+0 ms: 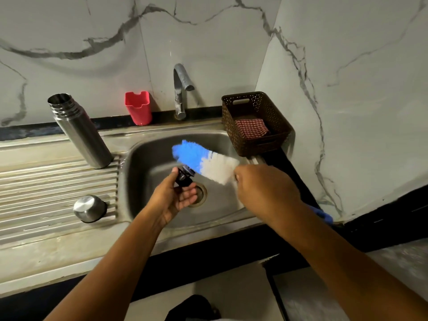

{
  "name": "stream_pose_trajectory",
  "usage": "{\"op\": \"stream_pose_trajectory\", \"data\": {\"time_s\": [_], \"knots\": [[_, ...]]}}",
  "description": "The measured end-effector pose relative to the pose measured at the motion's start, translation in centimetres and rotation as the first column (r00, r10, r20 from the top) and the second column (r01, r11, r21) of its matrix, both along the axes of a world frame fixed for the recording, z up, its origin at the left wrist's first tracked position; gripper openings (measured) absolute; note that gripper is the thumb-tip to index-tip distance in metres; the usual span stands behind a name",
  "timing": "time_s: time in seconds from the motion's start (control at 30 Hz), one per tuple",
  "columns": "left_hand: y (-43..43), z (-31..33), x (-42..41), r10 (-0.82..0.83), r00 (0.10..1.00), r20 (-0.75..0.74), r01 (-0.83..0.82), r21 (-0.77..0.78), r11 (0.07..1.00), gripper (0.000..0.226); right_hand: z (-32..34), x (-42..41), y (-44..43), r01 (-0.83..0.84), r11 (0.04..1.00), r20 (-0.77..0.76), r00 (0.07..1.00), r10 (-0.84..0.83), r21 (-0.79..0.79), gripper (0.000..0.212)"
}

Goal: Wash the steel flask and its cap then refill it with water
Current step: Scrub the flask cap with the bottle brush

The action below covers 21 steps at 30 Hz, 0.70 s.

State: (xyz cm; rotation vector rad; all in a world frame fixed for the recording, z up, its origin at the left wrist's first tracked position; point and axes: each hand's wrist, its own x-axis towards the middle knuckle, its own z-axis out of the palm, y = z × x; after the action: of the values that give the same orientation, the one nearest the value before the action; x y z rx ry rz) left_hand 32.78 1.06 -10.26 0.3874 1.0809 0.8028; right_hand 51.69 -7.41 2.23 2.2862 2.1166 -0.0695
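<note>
The steel flask [80,130] stands open and upright on the ribbed drainboard left of the sink. Its domed steel cap [89,208] rests on the drainboard nearer me. Over the sink bowl my left hand [176,198] holds a small black inner stopper [184,178] between thumb and fingers. My right hand [264,188] grips a bottle brush [203,162] with blue and white bristles, whose blue handle end pokes out behind my wrist. The bristles touch the stopper.
The steel sink [148,144] has a drain [200,193] under my left hand. A tap [181,89] stands at the back, no water visible. A red plastic cup [138,107] sits left of the tap. A brown basket [254,121] with a checked cloth sits right.
</note>
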Motion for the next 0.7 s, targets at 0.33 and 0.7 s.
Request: {"op": "stream_pose_trajectory", "data": {"time_s": [0.33, 0.7], "knots": [[0.3, 1.3, 1.6, -0.116, 0.985, 0.127, 0.113, 0.035, 0.993, 0.060, -1.6, 2.4, 1.5, 0.135, 0.990, -0.262, 0.955, -0.141, -0.042, 0.022], [0.9, -1.0, 1.4, -0.103, 0.991, 0.086, 0.104, -0.014, 0.994, 0.044, -2.9, -1.5, 4.2, 0.136, 0.987, -0.226, 0.962, -0.151, -0.080, 0.021]]}}
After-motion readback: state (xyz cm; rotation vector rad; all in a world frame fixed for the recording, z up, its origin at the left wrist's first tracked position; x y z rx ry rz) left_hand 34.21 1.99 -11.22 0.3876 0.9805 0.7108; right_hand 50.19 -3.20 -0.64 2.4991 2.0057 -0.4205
